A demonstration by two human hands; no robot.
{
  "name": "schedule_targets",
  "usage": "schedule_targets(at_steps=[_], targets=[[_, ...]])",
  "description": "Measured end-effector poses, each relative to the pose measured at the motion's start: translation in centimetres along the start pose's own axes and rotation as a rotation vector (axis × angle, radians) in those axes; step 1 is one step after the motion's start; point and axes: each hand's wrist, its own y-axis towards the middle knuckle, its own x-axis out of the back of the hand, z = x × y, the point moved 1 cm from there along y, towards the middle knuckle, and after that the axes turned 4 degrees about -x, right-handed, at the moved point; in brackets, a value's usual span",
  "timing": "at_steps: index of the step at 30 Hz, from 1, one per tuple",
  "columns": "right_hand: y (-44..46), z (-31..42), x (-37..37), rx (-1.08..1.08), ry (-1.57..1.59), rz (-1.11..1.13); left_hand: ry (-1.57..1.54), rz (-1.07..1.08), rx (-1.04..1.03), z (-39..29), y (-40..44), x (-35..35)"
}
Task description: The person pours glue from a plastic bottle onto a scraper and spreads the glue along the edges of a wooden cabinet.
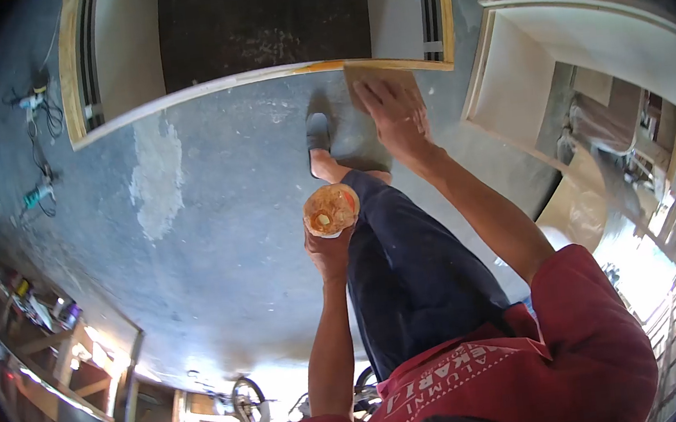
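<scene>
My left hand is closed around a round tub and holds it up in front of my legs. Orange-brown paste coats the inside of the tub, with a small pale spot in it. My right hand grips a thin brown flat piece against the front edge of a large open wooden cabinet. What the brown piece is made of, I cannot tell. An orange-brown smear marks the cabinet edge just left of my right fingers.
A second white-lined cabinet stands at the right. Power tools with cords lie on the grey floor at the left. A cluttered wooden shelf is at lower left. Behind me are bicycle wheels.
</scene>
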Motion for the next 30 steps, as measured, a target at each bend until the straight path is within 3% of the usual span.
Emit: schedule_targets(at_steps=[1,5,9,16,21,24,27,30], targets=[[0.2,0.9,0.2,0.07,0.053,0.01,-0.011,0.001,0.035,0.2,0.8,0.5],[1.8,2.9,0.6,-0.074,0.078,-0.014,0.024,0.031,0.088,0.5,2.7,3.7],[2.6,5.4,0.3,-0.087,0.118,0.003,0.014,0.09,0.181,0.6,3.7,8.8],[3.2,8.7,-0.4,-0.183,0.159,0.074,0.113,0.06,0.154,-1.3,5.0,18.9],[2.5,11.6,-1.2,-0.136,0.153,0.07,0.154,0.173,0.066,2.1,7.6,23.8],[3.0,13.7,0.1,-0.145,0.145,0.009,0.054,0.342,0.18,4.1,10.3,26.7],[3.2,14.2,-1.7,-0.187,0.087,-0.069,0.294,0.565,0.073,6.0,13.6,30.3],[3.1,14.9,-4.2,-0.218,0.036,-0.114,0.153,0.653,0.08,7.9,14.8,33.2]])
